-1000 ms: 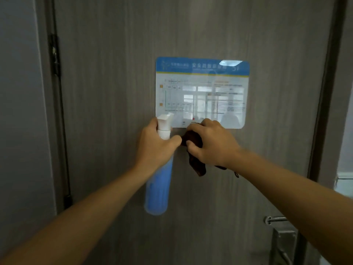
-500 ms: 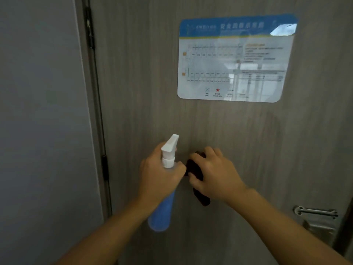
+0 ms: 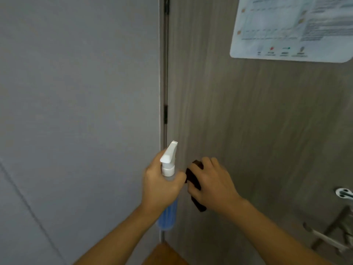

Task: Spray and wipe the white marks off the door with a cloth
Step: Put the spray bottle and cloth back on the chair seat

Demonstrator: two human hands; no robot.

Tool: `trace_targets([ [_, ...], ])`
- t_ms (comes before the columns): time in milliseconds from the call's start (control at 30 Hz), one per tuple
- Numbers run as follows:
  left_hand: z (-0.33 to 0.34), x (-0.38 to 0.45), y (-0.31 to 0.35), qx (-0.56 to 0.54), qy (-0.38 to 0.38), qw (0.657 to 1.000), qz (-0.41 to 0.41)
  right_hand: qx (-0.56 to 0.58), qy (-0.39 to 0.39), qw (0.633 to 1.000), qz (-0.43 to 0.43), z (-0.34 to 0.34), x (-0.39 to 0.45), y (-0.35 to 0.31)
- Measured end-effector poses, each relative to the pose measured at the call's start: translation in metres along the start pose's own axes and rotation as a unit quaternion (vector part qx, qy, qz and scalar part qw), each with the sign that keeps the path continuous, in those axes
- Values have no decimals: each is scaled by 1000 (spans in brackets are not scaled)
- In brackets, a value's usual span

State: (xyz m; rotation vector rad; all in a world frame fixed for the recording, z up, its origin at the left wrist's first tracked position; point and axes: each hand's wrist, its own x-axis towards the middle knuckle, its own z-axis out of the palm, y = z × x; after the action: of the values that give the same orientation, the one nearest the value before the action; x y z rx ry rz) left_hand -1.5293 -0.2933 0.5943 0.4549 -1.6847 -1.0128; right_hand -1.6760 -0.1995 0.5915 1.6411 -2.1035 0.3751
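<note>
Right hand (image 3: 214, 185) presses cloth (image 3: 194, 180) on door (image 3: 267, 131) beside left hand (image 3: 162, 185)

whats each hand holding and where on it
Left hand grips the spray bottle around its neck, below the white nozzle. Right hand clutches a bunched dark cloth.

We see both bare forearms reaching up from the bottom edge, angled toward each other. The left hand (image 3: 162, 185) is wrapped in a fist around the neck of a blue plastic spray bottle with a white nozzle (image 3: 168, 180). The right hand (image 3: 213, 185), knuckles up, presses a dark brown cloth (image 3: 193, 177) flat, fingers curled over it.
</note>
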Motion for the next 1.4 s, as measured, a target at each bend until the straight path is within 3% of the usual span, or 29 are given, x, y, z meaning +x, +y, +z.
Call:
trace_targets([
  [400,-152,-129,13,70,140,988,-3,121,-42,988,-86,19,-59,-165],
  [1000,-352,-286,51,110,170,979,-35,165,-56,982,-68,-5,-181,-404],
  [1400,-445,-396,109,144,246,955,-86,195,-76,966,-152,-36,-238,-505],
])
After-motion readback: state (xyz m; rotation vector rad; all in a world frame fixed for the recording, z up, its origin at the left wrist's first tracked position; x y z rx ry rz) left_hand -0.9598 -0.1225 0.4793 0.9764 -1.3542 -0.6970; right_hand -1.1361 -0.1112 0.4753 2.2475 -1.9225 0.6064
